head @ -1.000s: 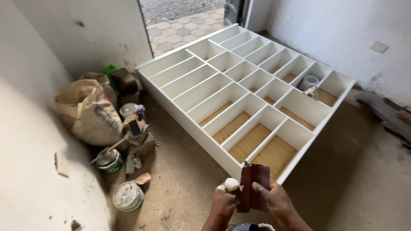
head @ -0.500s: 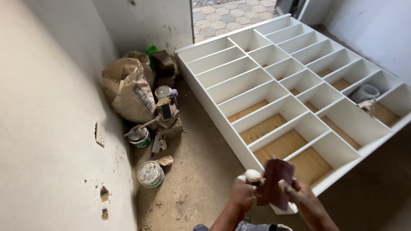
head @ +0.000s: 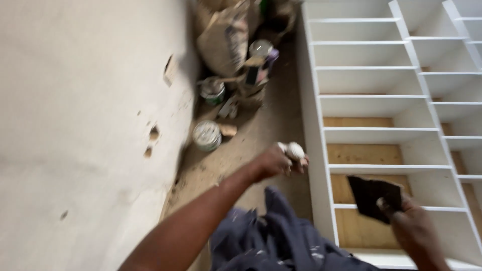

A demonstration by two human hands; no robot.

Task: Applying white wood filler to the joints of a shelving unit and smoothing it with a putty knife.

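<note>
Room: bare dusty floor [head: 261, 135], pale pitted wall [head: 85, 125] on the left, white shelf unit [head: 314, 140] lying flat on the right.
Left hand [head: 275, 161]: stretched out over the floor, fingers closed around a small white lump [head: 294, 150] — putty or a wad, too blurred to tell which.
Right hand [head: 409, 226]: low at the right edge, gripping a dark brown sheet [head: 371, 195], sandpaper by the look of it, held over a wood-backed compartment of the shelf unit.
Change: a second ago both hands together in front of the body, lump and sheet side by side; now parted — left swung out toward the wall side, right kept by the shelves, view turned left and closer to the floor.
Meaning: probably a shift from handling the two things together to using them apart, judged from the spread alone.
Near the left hand: open paint tin [head: 206, 135] on the floor, just beyond it.
Farther out: second tin [head: 213, 90], paper sack [head: 223, 40] and clutter against the wall.
Below: blue-grey, paint-flecked clothing [head: 271, 241].
</note>
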